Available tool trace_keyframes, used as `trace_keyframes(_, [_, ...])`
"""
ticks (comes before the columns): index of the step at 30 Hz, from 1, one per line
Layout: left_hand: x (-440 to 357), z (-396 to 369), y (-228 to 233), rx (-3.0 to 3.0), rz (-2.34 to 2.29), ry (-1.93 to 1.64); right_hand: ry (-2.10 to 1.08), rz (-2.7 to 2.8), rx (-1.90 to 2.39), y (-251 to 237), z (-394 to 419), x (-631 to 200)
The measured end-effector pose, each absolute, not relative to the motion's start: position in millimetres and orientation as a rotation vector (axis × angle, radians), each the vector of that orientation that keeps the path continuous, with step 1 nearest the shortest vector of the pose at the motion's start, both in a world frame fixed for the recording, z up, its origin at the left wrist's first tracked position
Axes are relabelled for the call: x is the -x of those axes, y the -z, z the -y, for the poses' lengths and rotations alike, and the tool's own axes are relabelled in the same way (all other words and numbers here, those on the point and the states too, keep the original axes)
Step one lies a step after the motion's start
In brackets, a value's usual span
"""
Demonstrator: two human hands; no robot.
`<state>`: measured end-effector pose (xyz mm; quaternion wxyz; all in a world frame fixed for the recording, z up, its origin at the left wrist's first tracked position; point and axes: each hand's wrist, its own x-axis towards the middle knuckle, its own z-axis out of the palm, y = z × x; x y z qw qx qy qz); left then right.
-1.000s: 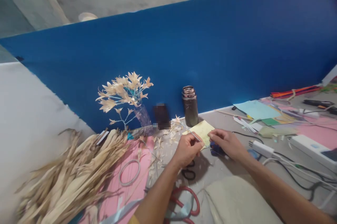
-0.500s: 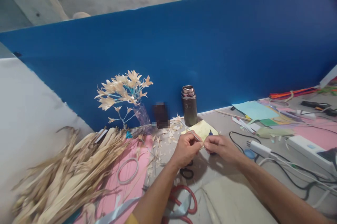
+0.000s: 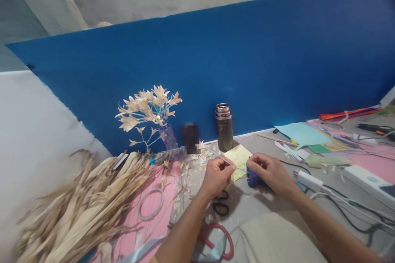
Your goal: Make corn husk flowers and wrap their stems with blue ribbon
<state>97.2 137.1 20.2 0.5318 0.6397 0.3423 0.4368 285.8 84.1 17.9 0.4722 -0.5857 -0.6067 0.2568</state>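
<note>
My left hand is closed in a pinch on a thin pale wire stem. A small cream flower tips its far end, over the scraps beside the flask. The stem's near end reaches right, past my left fingertips. A short gap away, my right hand has thumb and fingers pressed together; whatever they hold is too small to make out. Just below and behind those fingers is a dark blue object, partly hidden. A yellow paper square lies behind both hands.
Dried corn husks lie left on pink paper. Flowers stand in a clear vase near an open flask. Black-handled scissors and red-handled scissors lie near my left forearm. A power strip and cables are at right.
My right hand has moved right, away from my left fingertips, opening a gap. More of the blue object shows. My left hand still pinches the stem. The whole view has shifted slightly.
</note>
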Motion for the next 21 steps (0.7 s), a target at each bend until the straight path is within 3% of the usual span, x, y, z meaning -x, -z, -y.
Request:
trace_keyframes(11, [-104, -137, -8, -1.420, -0.962, -1.099, -0.728, 1.659, 1.406, -7, -90, -266])
trace_keyframes(21, [-115, -138, 5, -1.353, -1.065, -1.202, -0.453, 1.728, 1.518, 19, -100, -263])
